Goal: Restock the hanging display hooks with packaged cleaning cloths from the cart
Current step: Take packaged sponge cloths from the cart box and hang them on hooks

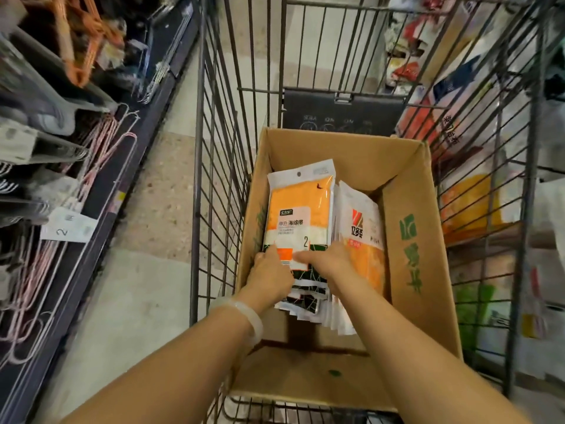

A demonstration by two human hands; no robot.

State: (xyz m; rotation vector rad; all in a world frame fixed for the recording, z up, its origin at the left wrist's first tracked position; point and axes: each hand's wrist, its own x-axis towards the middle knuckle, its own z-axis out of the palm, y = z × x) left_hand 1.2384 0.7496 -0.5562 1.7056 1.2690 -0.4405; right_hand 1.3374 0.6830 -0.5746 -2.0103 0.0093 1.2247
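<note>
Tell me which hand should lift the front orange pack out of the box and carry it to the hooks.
Left, probably. The left hand already grips the orange pack at its lower left corner and is nearer the hanger shelf on the left. The right hand sits between that pack and the neighbouring packs.

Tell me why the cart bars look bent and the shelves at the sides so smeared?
Head view: the wide-angle lens bows the wire cart bars outward; the clothes hangers at left and the goods at right are blurred; the orange cloth packet and cardboard box in the middle read sharper; lighting is soft and even, with faint sheen on the packet's plastic.
</note>
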